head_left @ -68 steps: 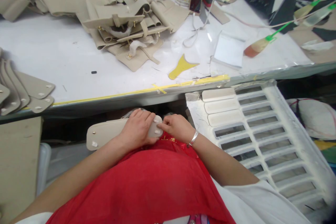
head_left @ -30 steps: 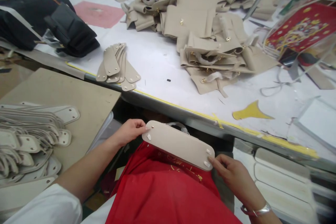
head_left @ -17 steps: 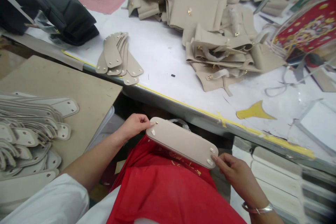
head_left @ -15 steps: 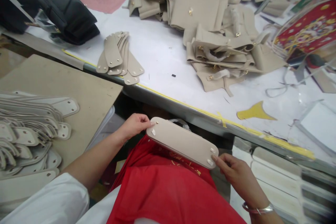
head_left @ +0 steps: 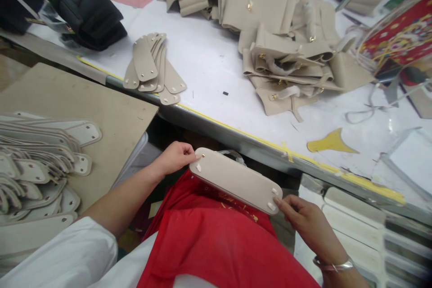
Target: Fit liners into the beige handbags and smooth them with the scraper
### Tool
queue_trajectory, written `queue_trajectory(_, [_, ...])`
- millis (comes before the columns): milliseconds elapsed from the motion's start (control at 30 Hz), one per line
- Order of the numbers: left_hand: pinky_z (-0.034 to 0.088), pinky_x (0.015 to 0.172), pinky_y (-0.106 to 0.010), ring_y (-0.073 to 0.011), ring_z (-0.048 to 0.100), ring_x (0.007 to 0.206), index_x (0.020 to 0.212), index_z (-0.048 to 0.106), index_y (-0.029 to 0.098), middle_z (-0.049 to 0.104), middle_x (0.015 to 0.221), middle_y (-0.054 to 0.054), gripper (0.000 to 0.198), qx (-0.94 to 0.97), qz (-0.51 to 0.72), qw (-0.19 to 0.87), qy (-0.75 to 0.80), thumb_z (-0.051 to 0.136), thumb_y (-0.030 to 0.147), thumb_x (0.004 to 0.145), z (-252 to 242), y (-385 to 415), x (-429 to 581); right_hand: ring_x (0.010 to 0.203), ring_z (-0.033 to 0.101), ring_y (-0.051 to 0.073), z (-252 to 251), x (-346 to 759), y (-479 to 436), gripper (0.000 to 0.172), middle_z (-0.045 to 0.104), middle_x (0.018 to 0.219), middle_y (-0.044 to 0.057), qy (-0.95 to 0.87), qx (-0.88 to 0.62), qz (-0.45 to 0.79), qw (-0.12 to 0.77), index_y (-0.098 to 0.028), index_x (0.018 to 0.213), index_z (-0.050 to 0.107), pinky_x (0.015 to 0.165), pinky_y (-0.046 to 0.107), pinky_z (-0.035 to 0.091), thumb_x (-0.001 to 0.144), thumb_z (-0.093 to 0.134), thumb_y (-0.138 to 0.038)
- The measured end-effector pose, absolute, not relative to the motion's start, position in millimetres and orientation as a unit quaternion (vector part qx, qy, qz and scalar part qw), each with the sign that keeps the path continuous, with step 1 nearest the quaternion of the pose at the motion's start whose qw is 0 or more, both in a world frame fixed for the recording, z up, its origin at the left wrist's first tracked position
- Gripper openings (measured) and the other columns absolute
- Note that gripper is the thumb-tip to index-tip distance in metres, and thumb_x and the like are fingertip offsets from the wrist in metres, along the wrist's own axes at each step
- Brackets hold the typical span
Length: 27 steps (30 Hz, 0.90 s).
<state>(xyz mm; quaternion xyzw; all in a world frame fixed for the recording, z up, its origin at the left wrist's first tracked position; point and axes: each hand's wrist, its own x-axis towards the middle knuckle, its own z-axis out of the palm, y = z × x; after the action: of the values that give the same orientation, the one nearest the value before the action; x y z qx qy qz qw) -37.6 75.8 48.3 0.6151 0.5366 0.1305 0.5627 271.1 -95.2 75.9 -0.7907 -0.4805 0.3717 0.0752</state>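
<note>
A long beige oval leather panel with small metal studs and white tabs at both ends lies across my lap, over a red apron. My left hand pinches its left end with closed fingers. My right hand, a silver bangle on the wrist, holds the right end between thumb and fingers.
A fan of similar beige panels lies at the white table's edge. More white-edged panels are stacked on a cardboard board at left. Folded beige bag parts pile up behind. A white slotted rack stands at right.
The view swung left from the table's right part. The panel, earlier gripped at one end by both hands, is now held at its two ends and has barely moved in the last second.
</note>
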Motion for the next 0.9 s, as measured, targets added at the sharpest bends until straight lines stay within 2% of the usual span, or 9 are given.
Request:
queue_trajectory(133, [0.019, 0.040, -0.019, -0.0052, 0.030, 0.041, 0.055, 0.050, 0.015, 0.040, 0.044, 0.006, 0.034, 0.569, 0.112, 0.604, 0.547, 0.066, 0.043, 0.064, 48.6, 77.6, -37.5, 0.049, 0.042, 0.011, 75.2, 271.0, -94.0, 0.046, 0.049, 0.050, -0.002, -0.481, -0.793, 0.370, 0.067, -0.019, 0.056, 0.050, 0.049, 0.023, 0.032, 0.080, 0.043, -0.058])
queue_trajectory(400, [0.025, 0.044, -0.019, -0.0066, 0.036, 0.046, 0.054, 0.055, 0.013, 0.046, 0.048, 0.004, 0.032, 0.657, 0.094, 0.520, 0.539, 0.064, 0.041, 0.066, 50.7, 78.8, -37.7, 0.051, 0.047, 0.012, 79.9, 274.9, -93.3, 0.046, 0.053, 0.054, -0.001, -0.524, -0.787, 0.326, -0.011, -0.019, 0.059, 0.050, 0.051, 0.024, 0.032, 0.081, 0.042, -0.059])
queue_trajectory(467, [0.024, 0.043, -0.019, -0.0064, 0.035, 0.045, 0.055, 0.056, 0.013, 0.045, 0.047, 0.004, 0.032, 0.655, 0.093, 0.522, 0.539, 0.064, 0.042, 0.066, 51.5, 78.0, -37.5, 0.054, 0.050, 0.014, 86.6, 272.9, -89.0, 0.039, 0.057, 0.061, 0.001, -0.541, -0.798, 0.263, -0.042, -0.019, 0.069, 0.054, 0.051, 0.026, 0.034, 0.079, 0.048, -0.056])
queue_trajectory(533, [0.023, 0.043, -0.019, -0.0066, 0.034, 0.044, 0.057, 0.057, 0.013, 0.045, 0.046, 0.004, 0.033, 0.654, 0.093, 0.525, 0.537, 0.064, 0.044, 0.067, 52.2, 77.1, -37.1, 0.066, 0.057, 0.019, 90.9, 265.7, -82.2, 0.036, 0.063, 0.078, 0.006, -0.579, -0.792, 0.194, -0.010, -0.017, 0.089, 0.057, 0.058, 0.029, 0.040, 0.077, 0.053, -0.052])
queue_trajectory(600, [0.023, 0.042, -0.020, -0.0073, 0.034, 0.044, 0.058, 0.059, 0.014, 0.046, 0.046, 0.004, 0.035, 0.656, 0.089, 0.518, 0.541, 0.063, 0.047, 0.067, 52.4, 76.5, -36.7, 0.093, 0.058, 0.025, 89.8, 252.9, -73.5, 0.053, 0.061, 0.105, 0.014, -0.649, -0.743, 0.151, 0.064, -0.013, 0.113, 0.050, 0.076, 0.036, 0.045, 0.076, 0.057, -0.051])
queue_trajectory(667, [0.024, 0.043, -0.020, -0.0084, 0.037, 0.045, 0.059, 0.061, 0.014, 0.048, 0.047, 0.003, 0.036, 0.665, 0.081, 0.502, 0.546, 0.062, 0.049, 0.067, 52.2, 76.6, -36.3, 0.116, 0.046, 0.029, 82.4, 237.2, -64.2, 0.078, 0.049, 0.127, 0.019, -0.715, -0.677, 0.141, 0.107, -0.009, 0.129, 0.038, 0.094, 0.041, 0.038, 0.072, 0.059, -0.058])
queue_trajectory(733, [0.026, 0.044, -0.020, -0.0095, 0.040, 0.048, 0.059, 0.062, 0.014, 0.052, 0.050, 0.002, 0.037, 0.683, 0.077, 0.481, 0.544, 0.061, 0.050, 0.067, 52.2, 76.9, -36.0, 0.124, 0.037, 0.031, 71.6, 222.8, -56.1, 0.096, 0.040, 0.136, 0.021, -0.748, -0.639, 0.147, 0.106, -0.007, 0.135, 0.031, 0.102, 0.044, 0.031, 0.065, 0.060, -0.066])
queue_trajectory(800, [0.027, 0.045, -0.020, -0.0105, 0.043, 0.050, 0.059, 0.062, 0.014, 0.054, 0.053, 0.000, 0.039, 0.702, 0.070, 0.465, 0.535, 0.060, 0.052, 0.069, 53.4, 76.6, -35.9, 0.124, 0.037, 0.032, 61.5, 213.0, -51.2, 0.098, 0.041, 0.136, 0.020, -0.754, -0.632, 0.152, 0.095, -0.007, 0.135, 0.033, 0.104, 0.047, 0.028, 0.064, 0.058, -0.069])
queue_trajectory(900, [0.025, 0.045, -0.020, -0.0097, 0.041, 0.049, 0.053, 0.058, 0.014, 0.050, 0.049, 0.002, 0.043, 0.707, 0.053, 0.470, 0.526, 0.059, 0.054, 0.068, 57.3, 73.9, -36.3, 0.118, 0.043, 0.031, 54.3, 208.1, -50.0, 0.088, 0.047, 0.130, 0.019, -0.753, -0.633, 0.159, 0.090, -0.009, 0.132, 0.038, 0.102, 0.047, 0.028, 0.067, 0.058, -0.065])
